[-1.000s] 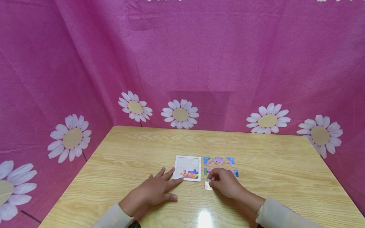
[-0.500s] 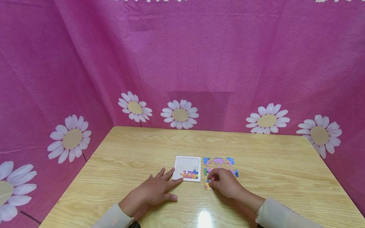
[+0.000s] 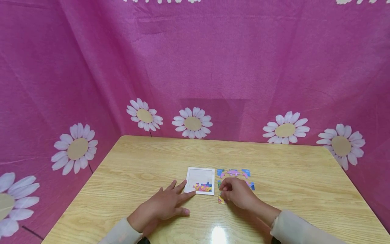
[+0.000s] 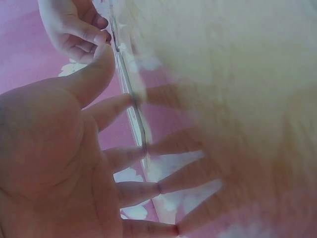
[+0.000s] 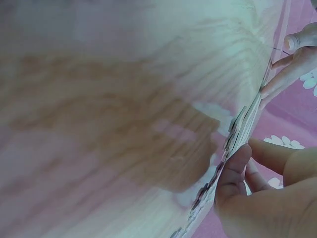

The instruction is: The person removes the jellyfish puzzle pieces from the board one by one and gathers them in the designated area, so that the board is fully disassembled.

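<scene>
My left hand lies on the table with its fingers spread, and its fingertips touch the left and lower edge of a small white puzzle frame. Joined puzzle pieces in yellow, pink and blue fill the frame's lower right part. My right hand hovers just above a yellow puzzle piece beside the frame's lower right corner. Its thumb and forefinger are bent close together and partly cover that piece. In the right wrist view, the thumb hides whether anything sits between the fingertips.
More puzzle pieces lie in rows right of the frame, among them a pink one with eyes and blue corner ones. The right hand covers part of the second row. A pink flowered cloth hangs behind the wooden table.
The yellow piece lay tilted or shiny under my right fingertips and now lies flat in the same place. My right fingertips have shifted slightly up and left. My left hand stays put.
</scene>
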Action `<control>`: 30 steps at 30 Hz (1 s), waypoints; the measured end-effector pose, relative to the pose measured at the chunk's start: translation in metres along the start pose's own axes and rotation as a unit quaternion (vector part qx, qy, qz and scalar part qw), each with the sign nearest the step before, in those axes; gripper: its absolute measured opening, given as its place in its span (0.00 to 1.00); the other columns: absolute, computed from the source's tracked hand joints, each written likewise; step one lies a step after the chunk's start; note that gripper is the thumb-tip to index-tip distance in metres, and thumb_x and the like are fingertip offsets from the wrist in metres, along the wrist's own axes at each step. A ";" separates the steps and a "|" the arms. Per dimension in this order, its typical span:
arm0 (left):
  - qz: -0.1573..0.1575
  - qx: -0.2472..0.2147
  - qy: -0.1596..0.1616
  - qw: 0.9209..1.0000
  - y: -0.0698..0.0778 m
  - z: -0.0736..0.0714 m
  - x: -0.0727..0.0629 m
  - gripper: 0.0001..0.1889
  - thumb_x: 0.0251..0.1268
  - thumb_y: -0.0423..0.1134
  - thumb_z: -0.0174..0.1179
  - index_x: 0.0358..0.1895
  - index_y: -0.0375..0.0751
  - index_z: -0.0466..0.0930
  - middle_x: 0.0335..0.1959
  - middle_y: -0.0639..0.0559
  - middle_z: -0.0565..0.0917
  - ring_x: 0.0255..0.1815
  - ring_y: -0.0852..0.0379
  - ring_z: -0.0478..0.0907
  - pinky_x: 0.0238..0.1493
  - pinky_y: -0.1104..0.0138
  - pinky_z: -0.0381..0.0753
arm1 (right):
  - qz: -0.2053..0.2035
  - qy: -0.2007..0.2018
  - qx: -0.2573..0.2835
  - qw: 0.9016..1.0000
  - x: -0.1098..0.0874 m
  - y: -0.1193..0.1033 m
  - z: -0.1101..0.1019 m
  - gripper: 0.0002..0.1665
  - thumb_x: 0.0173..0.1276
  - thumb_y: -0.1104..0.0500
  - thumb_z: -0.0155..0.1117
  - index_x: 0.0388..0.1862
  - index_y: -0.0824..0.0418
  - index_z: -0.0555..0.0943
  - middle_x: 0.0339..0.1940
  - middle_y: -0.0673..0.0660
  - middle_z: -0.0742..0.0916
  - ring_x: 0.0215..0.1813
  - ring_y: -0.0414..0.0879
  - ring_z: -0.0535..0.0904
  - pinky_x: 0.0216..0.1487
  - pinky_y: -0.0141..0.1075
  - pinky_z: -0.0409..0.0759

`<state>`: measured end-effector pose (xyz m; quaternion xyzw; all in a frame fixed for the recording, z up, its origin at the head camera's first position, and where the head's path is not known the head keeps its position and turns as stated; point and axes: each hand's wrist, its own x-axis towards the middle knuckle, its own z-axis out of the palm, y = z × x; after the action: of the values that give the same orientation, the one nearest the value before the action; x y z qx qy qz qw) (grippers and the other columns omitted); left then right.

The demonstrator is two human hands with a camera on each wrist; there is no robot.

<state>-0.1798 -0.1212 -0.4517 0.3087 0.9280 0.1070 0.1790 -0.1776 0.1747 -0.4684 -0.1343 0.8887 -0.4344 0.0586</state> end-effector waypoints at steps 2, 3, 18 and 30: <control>0.000 0.000 0.001 1.000 0.000 0.000 0.000 0.36 0.68 0.69 0.56 0.79 0.73 0.63 0.85 0.46 0.54 0.82 0.31 0.49 0.66 0.25 0.59 | -0.004 0.004 -0.003 1.000 0.002 -0.003 0.001 0.04 0.66 0.72 0.70 0.37 0.66 0.84 0.27 0.50 0.82 0.27 0.40 0.77 0.26 0.30 0.76; 0.000 0.000 0.000 1.000 0.001 0.000 0.000 0.36 0.68 0.69 0.56 0.79 0.73 0.63 0.85 0.46 0.54 0.82 0.31 0.49 0.66 0.25 0.59 | -0.006 0.005 -0.003 1.000 0.003 -0.004 0.001 0.04 0.66 0.72 0.70 0.37 0.66 0.84 0.28 0.50 0.82 0.28 0.40 0.76 0.27 0.30 0.76; 0.006 0.010 0.005 1.000 0.000 0.000 0.000 0.36 0.68 0.69 0.56 0.79 0.72 0.63 0.84 0.45 0.55 0.82 0.30 0.51 0.65 0.25 0.60 | -0.020 0.018 -0.013 1.000 0.030 -0.022 0.022 0.08 0.65 0.72 0.72 0.41 0.64 0.85 0.31 0.50 0.85 0.35 0.40 0.79 0.39 0.32 0.79; 0.010 0.013 0.006 1.000 0.000 -0.001 -0.001 0.37 0.68 0.69 0.56 0.79 0.71 0.63 0.84 0.44 0.54 0.82 0.29 0.50 0.63 0.24 0.61 | -0.025 0.013 -0.016 0.999 0.050 -0.030 0.035 0.11 0.62 0.73 0.73 0.42 0.66 0.85 0.33 0.53 0.86 0.36 0.41 0.79 0.42 0.37 0.80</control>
<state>-0.1794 -0.1217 -0.4501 0.3197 0.9272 0.0984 0.1687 -0.2123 0.1154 -0.4656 -0.1512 0.8928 -0.4229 0.0338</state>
